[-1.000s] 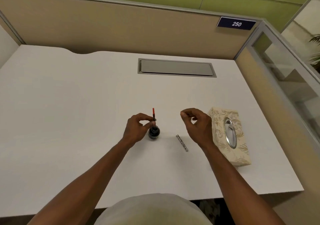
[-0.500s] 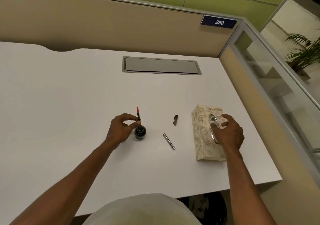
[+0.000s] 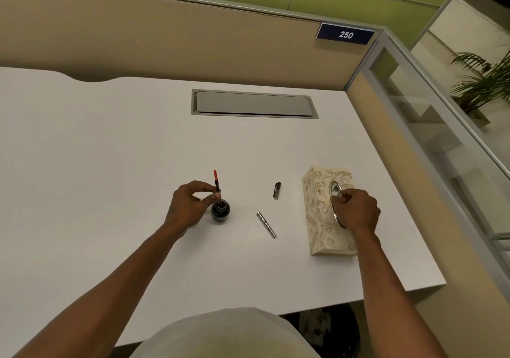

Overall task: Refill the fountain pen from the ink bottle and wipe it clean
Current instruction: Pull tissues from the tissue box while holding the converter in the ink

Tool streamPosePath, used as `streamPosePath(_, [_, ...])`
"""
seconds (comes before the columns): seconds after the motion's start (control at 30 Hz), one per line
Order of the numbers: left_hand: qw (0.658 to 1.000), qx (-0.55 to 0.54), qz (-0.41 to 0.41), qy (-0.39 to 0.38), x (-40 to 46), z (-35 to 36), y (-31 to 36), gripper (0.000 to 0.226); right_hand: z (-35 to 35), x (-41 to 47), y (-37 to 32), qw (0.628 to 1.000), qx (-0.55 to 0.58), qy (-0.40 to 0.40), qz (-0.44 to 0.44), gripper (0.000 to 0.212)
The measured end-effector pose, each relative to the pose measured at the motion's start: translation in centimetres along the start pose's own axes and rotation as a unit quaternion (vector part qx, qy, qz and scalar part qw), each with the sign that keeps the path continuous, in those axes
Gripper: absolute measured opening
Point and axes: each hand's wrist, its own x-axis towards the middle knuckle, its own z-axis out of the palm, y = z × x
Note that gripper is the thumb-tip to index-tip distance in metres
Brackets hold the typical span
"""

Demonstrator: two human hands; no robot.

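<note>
While the white desk (image 3: 110, 164) carries only a few small things, they sit close together near its front half. A small dark ink bottle (image 3: 220, 211) stands upright, and a thin pen part with a red upper end (image 3: 217, 185) rises from its mouth, nearly vertical with a slight lean. To the right of the bottle, apart from it, a patterned silver pen barrel (image 3: 266, 225) lies flat on a diagonal, and farther back a short dark cap with a clip (image 3: 276, 190) lies by itself. Right of both stands a cream tissue box with a floral print (image 3: 317, 208), its oval metal-rimmed opening facing up. A grey hatch cover (image 3: 254, 104) is set into the desk well behind everything, and a blue plate reading 250 (image 3: 345, 34) hangs on the partition. Nothing stands between the bottle and the box except the two loose pen pieces.

The left hand (image 3: 189, 206) is just beside the bottle on its left, wrist low, thumb and forefinger pressed together around the thin pen part just above the bottle's mouth, the other fingers curled. The right hand (image 3: 357, 210) is over the top of the tissue box, knuckles up, its fingertips (image 3: 338, 197) bunched at the rim of the opening. Whether they pinch a tissue cannot be told; something pale shows at the fingertips but is too small to name. Both forearms reach forward from the bottom of the view.
</note>
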Motion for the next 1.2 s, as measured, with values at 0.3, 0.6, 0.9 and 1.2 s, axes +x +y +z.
streamPosePath(0.3, [1.000, 0.017, 0.003, 0.002, 0.0, 0.3, 0.2, 0.011, -1.0, 0.0, -0.2, 0.998, 0.038, 0.047, -0.003, 0.012])
streamPosePath(0.6, [1.000, 0.018, 0.003, 0.001, 0.1, 0.4, 0.1, 0.010, -1.3, 0.4, 0.7, 0.992, 0.113, 0.046, 0.018, 0.014])
streamPosePath(0.9, [1.000, 0.013, 0.002, 0.005, -0.1, 0.4, 0.4, 0.010, -2.3, 0.1, 1.0, 0.979, 0.196, 0.023, 0.043, 0.014])
streamPosePath(1.2, [1.000, 0.019, 0.002, 0.006, -0.2, 0.4, 0.6, 0.010, -2.8, 0.5, 1.3, 0.968, 0.247, -0.005, 0.037, 0.009])
